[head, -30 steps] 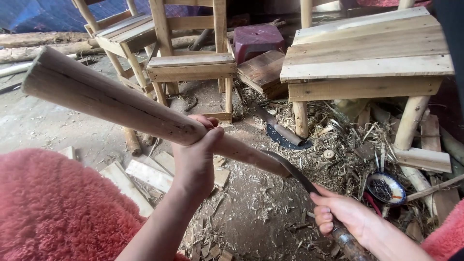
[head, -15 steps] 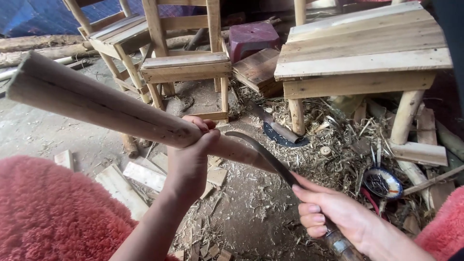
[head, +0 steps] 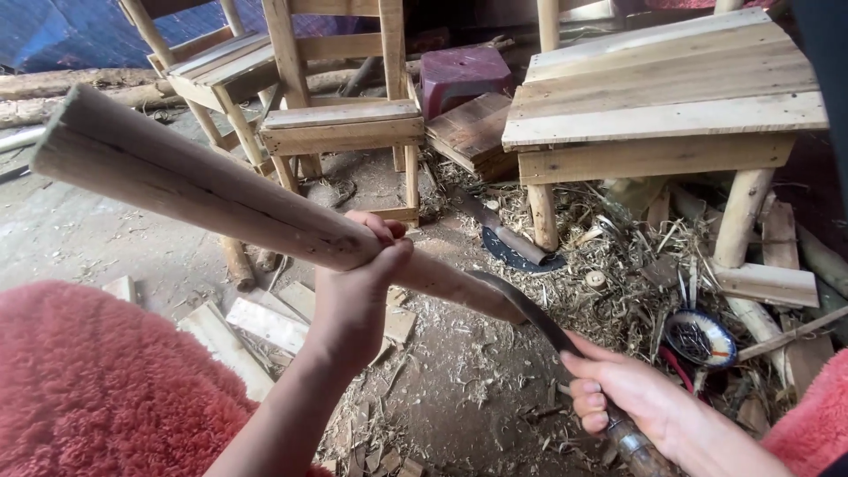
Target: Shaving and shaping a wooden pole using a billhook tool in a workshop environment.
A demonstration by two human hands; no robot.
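A thick round wooden pole (head: 221, 199) runs from the upper left of the frame down toward the centre, its lower end tapered. The left hand (head: 358, 291) is wrapped tightly around it near mid-frame. A curved dark blade (head: 521, 309) lies against the tapered end, and the right hand (head: 632, 402), at the lower right, is closed around the blade's handle. Red fuzzy sleeves (head: 97, 389) fill the lower left corner. Below the pole, the dirt floor (head: 459, 406) is strewn with wood chips and offcuts. Behind stand small wooden chairs (head: 340, 124) at upper centre and a plank-topped surface (head: 662, 97) at upper right, with a round tin of nails (head: 700, 337) beneath it.
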